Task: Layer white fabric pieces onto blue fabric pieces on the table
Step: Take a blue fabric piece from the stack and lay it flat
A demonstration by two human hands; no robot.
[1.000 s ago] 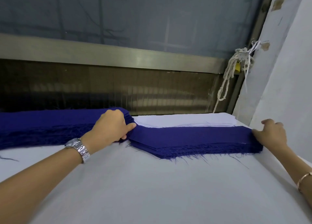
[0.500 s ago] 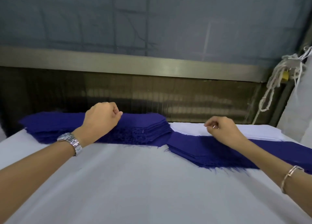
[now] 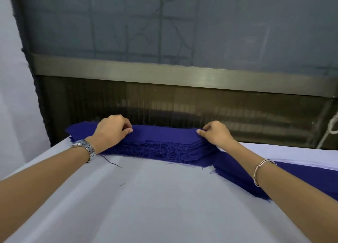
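Blue fabric stack (image 3: 164,144): left hand (image 3: 109,131) grip pinches its top layers; right hand (image 3: 216,134) grip pinches them too.

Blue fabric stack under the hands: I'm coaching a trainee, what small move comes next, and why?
Probably peel the top piece off the frayed dark blue fabric stack, since left hand and right hand pinch its upper layer at both ends.

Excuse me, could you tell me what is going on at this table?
At a white-covered table, a person's hands pinch the top of the left stack of blue fabric pieces: the left hand near its left end, the right hand at its right end. A second blue stack lies to the right, with white fabric pieces behind it.
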